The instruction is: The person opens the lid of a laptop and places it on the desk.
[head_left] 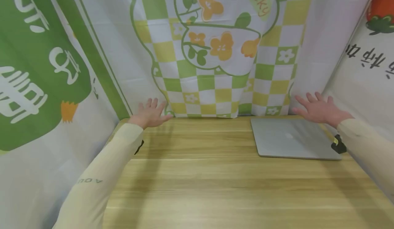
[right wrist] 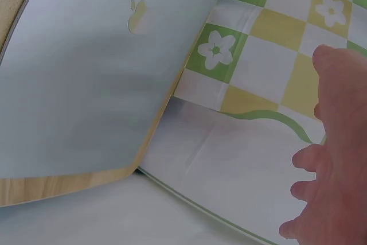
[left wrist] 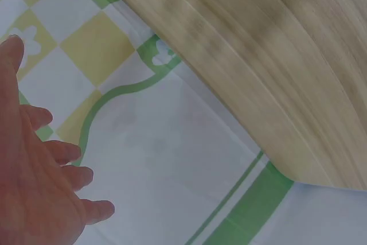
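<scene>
A closed silver laptop with an apple logo lies at the far right of the wooden table. My right hand is held over the laptop's far right part, fingers spread and nothing in it. In the right wrist view the laptop lid fills the left side, apart from the hand. Over the table's far left corner my left hand is also spread and holds nothing. The left wrist view shows that hand's fingers in front of the curtain.
A checkered green and yellow curtain hangs along the table's far edge. Printed cloth walls stand on the left and right. Each forearm has a small dark device near the wrist, such as the black piece at the right sleeve.
</scene>
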The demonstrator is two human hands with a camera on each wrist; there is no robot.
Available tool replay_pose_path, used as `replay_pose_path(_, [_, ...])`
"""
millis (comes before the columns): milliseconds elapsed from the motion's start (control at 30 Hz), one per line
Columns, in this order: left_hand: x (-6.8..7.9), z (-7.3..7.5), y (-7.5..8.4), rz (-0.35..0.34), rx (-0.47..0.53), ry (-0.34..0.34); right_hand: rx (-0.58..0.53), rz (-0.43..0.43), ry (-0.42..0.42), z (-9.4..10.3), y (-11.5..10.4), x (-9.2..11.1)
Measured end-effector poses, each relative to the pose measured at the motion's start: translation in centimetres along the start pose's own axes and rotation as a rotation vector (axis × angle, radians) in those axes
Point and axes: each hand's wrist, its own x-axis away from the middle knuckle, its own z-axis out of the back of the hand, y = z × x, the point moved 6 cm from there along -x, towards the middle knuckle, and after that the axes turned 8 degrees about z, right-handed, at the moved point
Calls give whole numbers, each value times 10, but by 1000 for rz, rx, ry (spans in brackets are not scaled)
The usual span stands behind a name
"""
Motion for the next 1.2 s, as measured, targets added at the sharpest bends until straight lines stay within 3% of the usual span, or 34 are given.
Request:
replay_pose_path(233, [-2, -4, 12, -3, 43, -37, -23, 0, 18, -10, 5, 2])
replay_pose_path(667, [-3, -11, 37, 0, 147, -22, -53, -6, 83, -21, 8, 18])
replay_pose_path(833, [-10, -16, 49, -22, 155, 9, -59, -2, 111, -28, 12, 24])
replay_pose_path(1200, [-11, -24, 75, -65, 223, 6, -140, 10, 166, -50, 8, 34])
